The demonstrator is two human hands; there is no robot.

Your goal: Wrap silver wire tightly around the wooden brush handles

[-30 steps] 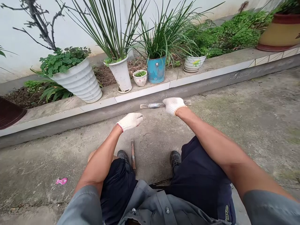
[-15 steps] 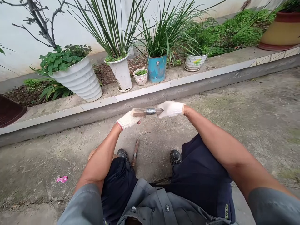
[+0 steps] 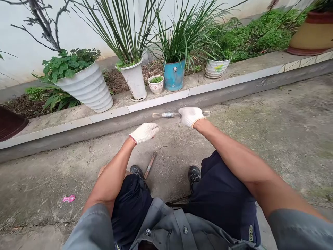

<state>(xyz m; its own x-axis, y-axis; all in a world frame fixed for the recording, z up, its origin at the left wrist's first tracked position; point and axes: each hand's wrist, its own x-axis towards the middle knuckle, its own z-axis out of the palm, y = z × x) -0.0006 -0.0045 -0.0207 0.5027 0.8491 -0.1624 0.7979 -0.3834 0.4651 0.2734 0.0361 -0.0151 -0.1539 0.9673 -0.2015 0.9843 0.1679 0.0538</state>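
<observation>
Looking down through the head camera, I saw my gloved right hand [image 3: 190, 115] closed around a flat stick [image 3: 179, 114] wound with wire [image 3: 168, 114], held level above the concrete floor [image 3: 260, 139] near the kerb [image 3: 156, 107]. My left hand [image 3: 145, 132] was loosely curled nearby, pinching something too thin to tell.

concrete ground [image 3: 260, 139] | rusty tool [image 3: 150, 165] | pink clip [image 3: 68, 198] | 2 shoes [image 3: 194, 174]
</observation>
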